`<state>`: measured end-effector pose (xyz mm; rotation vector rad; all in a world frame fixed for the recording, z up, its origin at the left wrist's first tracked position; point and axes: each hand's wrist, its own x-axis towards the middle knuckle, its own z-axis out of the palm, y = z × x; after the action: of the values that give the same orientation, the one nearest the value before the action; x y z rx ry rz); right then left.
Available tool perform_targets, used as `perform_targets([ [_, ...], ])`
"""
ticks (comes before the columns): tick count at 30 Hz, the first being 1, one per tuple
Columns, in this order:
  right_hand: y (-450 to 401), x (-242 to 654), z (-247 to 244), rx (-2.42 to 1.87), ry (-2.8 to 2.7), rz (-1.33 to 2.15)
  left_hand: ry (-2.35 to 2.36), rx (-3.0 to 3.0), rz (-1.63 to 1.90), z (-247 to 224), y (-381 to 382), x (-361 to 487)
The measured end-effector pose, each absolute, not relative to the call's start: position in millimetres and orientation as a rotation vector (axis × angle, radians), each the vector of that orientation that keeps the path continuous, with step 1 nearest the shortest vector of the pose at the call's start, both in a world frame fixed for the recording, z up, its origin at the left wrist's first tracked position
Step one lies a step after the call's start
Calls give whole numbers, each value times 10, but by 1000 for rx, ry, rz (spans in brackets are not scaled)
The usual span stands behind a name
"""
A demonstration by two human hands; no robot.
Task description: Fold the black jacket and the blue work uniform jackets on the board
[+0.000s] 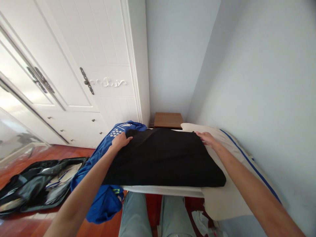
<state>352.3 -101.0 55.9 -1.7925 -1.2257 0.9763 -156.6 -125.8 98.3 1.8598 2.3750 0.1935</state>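
Note:
A black cloth [163, 158], perhaps a folded garment, lies spread over a narrow white surface [163, 189] before me. My left hand [120, 141] is closed at its far left corner, thumb on top. At the far right corner, my right hand [206, 137] pinches the edge between thumb and fingers. Under and beside my left arm a blue garment [103, 144] with white print hangs over the left end. A cream fabric piece with a blue stripe [229, 141] lies below my right arm, against the wall. The exact kind of the black cloth does not show.
A packed black suitcase [37, 184] lies open on the red wooden floor [81, 227] at left. White wardrobes [108, 46] stand beyond it. A brown wooden box or stand [168, 120] is in the far corner. Crumpled white material [200, 221] lies low at right.

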Motion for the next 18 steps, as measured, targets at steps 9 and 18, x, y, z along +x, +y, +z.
perform_targets([
  [9,-592,3502,456,-1605,-1066,1001,2284,1699,504,988,-861,-1842],
  [18,-601,3600,212,-1811,-1084,868,2253,1309,815,781,-731,-1788],
])
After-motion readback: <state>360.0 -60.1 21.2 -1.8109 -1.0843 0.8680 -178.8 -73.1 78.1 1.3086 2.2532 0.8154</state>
